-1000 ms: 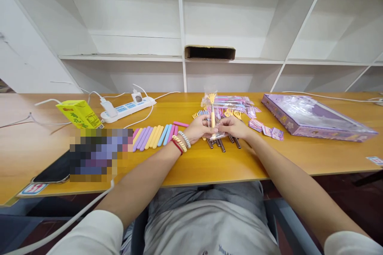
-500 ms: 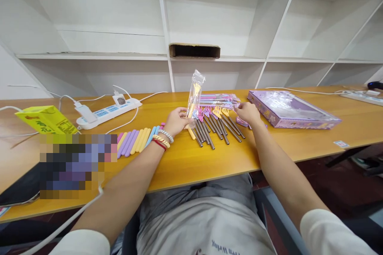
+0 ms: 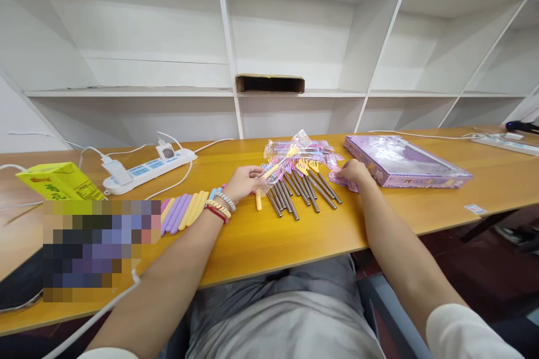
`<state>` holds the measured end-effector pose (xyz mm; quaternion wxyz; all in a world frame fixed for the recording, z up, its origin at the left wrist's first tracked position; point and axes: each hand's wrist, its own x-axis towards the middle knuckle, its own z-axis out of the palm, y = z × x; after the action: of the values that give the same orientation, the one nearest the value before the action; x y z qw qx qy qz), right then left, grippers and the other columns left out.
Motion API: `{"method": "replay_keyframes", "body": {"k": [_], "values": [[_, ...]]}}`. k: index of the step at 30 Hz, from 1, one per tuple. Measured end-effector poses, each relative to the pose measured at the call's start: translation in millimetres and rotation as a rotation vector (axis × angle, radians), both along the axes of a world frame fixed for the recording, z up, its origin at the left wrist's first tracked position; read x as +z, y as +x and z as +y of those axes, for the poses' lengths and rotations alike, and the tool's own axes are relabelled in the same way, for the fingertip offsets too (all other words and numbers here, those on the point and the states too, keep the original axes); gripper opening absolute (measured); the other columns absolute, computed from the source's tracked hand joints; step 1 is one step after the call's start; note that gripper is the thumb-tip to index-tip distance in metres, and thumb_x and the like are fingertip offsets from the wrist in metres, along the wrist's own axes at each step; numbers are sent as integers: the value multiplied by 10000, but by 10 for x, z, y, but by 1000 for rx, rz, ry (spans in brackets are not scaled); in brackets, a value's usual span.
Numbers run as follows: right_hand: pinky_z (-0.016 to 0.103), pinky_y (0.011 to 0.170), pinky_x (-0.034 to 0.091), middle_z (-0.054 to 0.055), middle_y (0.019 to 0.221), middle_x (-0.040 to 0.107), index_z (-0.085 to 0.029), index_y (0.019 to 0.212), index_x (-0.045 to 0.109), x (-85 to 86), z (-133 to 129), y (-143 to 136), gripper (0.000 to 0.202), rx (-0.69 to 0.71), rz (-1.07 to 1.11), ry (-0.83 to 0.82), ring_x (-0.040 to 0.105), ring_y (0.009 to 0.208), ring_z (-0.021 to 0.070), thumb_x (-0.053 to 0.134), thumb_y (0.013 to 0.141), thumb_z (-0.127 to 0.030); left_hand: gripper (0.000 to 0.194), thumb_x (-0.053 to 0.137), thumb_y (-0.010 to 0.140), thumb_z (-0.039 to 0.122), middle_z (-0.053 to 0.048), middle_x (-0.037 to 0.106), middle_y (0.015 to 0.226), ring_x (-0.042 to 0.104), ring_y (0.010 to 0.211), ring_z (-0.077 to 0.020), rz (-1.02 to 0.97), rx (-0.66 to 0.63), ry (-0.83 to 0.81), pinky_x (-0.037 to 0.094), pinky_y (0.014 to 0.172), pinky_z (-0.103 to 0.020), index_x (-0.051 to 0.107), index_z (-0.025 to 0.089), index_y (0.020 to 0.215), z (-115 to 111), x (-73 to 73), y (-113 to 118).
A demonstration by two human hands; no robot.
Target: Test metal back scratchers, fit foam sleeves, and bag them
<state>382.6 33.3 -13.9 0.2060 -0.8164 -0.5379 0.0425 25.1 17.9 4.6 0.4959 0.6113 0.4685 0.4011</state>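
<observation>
My left hand (image 3: 245, 182) is closed on a clear plastic bag (image 3: 301, 140) with a yellow claw-ended stick in it, tilted over the pile. Beneath and beside it lie several metal rods (image 3: 314, 188) with pink, yellow and blue claw heads. A yellow handle (image 3: 258, 201) rests just below the left fingers. My right hand (image 3: 352, 172) has its fingers pressed on small pink-purple cards (image 3: 340, 178) right of the rods. Behind the rods are more bagged pieces (image 3: 273, 149). Several purple, yellow and blue handles (image 3: 189, 210) lie in a row by my left wrist.
A purple box with a clear window (image 3: 404, 161) lies at the right. To the left are a white power strip (image 3: 151, 171) with cables and a yellow carton (image 3: 61, 181). White shelves (image 3: 295, 28) hold a cardboard box (image 3: 269, 83).
The bagged yellow stick has tipped from nearly upright down toward the right, over the pile. My right hand stays at the cards, and more of them shows. The view has shifted slightly.
</observation>
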Motion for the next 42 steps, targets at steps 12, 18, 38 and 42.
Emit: {"method": "replay_keyframes", "body": {"k": [12,18,38,42], "values": [[269,598,400,23,625,568,-171,660,568,128,-35,-492,365,293,381,576,522,614,149,481,769,-508,397,779,504,263,-38,652,759,572,689,-135,-57,-9,-9,441,651,-265,671,107,853,-53,51,-3],[331,818,408,71,837,570,-191,627,524,26,-20,-730,310,445,127,775,529,871,198,492,812,-438,403,789,505,276,-41,658,748,577,657,-137,-74,-43,-23,442,637,-274,683,117,860,-67,30,21],[284,628,390,27,668,544,-217,726,373,-6,50,-693,300,196,254,661,515,633,166,385,850,-489,338,780,534,243,-45,677,749,590,658,-136,-74,-118,-9,448,683,-278,690,118,835,-195,136,84],[293,635,426,29,698,564,-216,751,378,-23,87,-651,321,205,422,693,550,654,169,436,813,-525,342,777,541,256,-40,664,730,578,648,-131,-65,-113,-12,444,667,-278,687,118,841,-224,179,85]]}}
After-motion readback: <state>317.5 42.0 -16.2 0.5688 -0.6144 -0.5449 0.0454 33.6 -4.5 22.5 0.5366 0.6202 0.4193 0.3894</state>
